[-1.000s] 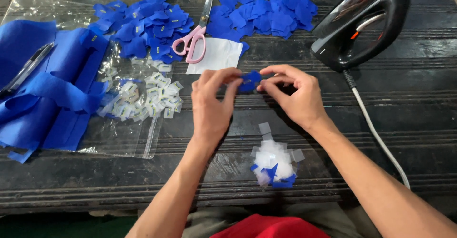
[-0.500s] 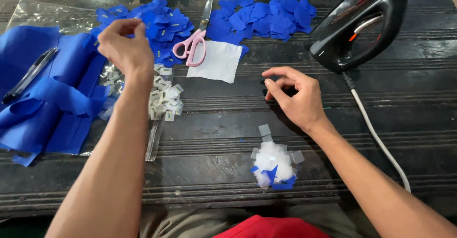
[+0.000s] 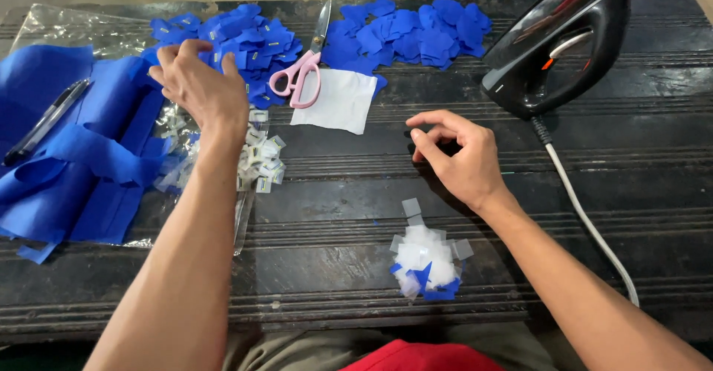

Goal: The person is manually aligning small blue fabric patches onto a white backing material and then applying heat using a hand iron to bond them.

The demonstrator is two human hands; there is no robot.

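Observation:
My left hand [image 3: 199, 85] reaches out over the near edge of a pile of small blue fabric pieces [image 3: 245, 33]. Its fingers are bent down and its back faces the camera, so whatever is under the fingers is hidden. My right hand [image 3: 459, 157] rests on the dark grooved table [image 3: 334, 215], fingers loosely curled, thumb and forefinger slightly apart with nothing visible between them. Small white tags [image 3: 261, 159] lie beside my left forearm. A little heap of white and blue scraps [image 3: 427, 261] sits close to me.
Pink-handled scissors [image 3: 301, 74] lie beside a white cloth square [image 3: 338, 102]. A second blue pile [image 3: 412, 33] is at the back. A black iron [image 3: 561, 40] with its white cord [image 3: 587, 219] stands at the right. Large blue cloth [image 3: 74, 163] and a pen [image 3: 44, 122] lie left.
A second ago both hands held a small blue piece together at the middle. My left hand then swung left to the blue pile and has settled lower over it. The right hand stayed.

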